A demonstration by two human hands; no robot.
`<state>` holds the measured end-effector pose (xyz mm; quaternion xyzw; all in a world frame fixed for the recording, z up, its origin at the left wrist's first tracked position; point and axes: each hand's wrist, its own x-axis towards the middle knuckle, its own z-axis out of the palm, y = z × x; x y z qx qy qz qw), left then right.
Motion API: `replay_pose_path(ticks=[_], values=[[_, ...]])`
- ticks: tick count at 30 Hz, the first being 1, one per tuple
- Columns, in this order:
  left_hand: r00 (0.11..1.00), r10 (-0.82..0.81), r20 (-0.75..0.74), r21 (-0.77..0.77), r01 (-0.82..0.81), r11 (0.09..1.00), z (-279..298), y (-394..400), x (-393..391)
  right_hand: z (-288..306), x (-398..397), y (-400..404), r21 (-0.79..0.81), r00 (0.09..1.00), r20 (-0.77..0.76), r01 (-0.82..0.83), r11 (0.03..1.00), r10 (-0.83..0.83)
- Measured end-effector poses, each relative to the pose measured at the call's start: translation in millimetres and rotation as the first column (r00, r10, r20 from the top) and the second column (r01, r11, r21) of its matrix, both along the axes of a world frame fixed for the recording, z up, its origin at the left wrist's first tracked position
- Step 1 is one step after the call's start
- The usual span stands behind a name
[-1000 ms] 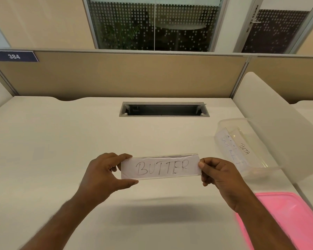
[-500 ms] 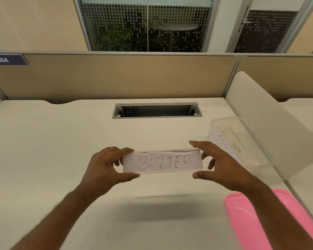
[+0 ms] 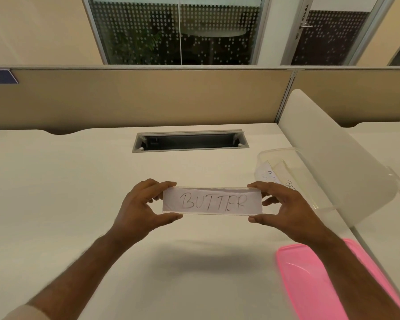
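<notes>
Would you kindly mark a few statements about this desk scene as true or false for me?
1. The BUTTER card bears handwritten letters. True.
2. Only the left hand holds the card. False: the right hand pinches the other end, so both hands hold it.
3. The pink lid covers the clear container. False: the lid lies on the desk, nearer the person, and the container is open.
4. The clear container holds more lettered slips. True.
5. The card lies flat on the desk. False: it is held up above the desk, with its shadow below.
</notes>
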<state>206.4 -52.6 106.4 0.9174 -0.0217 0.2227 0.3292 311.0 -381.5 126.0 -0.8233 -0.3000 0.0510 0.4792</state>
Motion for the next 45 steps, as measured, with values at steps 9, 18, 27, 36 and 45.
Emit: replay_pose_path(ticks=[9, 18, 27, 36, 45], values=[[0.971, 0.162, -0.178, -0.063, -0.176, 0.982, -56, -15, 25, 9, 22, -50, 0.073, 0.968, 0.064, 0.238, 0.969, -0.243], [0.88, 0.259, -0.399, 0.219, -0.183, 0.959, -124, -38, 57, 10, 48, -103, -0.068, 0.779, 0.346, 0.577, 0.814, -0.523], [0.859, 0.299, -0.416, 0.387, -0.13, 0.913, -155, -51, 72, -12, 63, -119, -0.207, 0.662, 0.462, 0.727, 0.654, -0.589], [0.86, 0.308, -0.406, 0.4, -0.136, 0.906, -156, -53, 72, -27, 72, -102, -0.373, 0.687, 0.469, 0.723, 0.581, -0.555], [0.859, 0.317, -0.402, 0.407, -0.142, 0.902, -157, -53, 72, -25, 105, -70, -0.794, 0.759, 0.142, 0.471, 0.385, -0.635]])
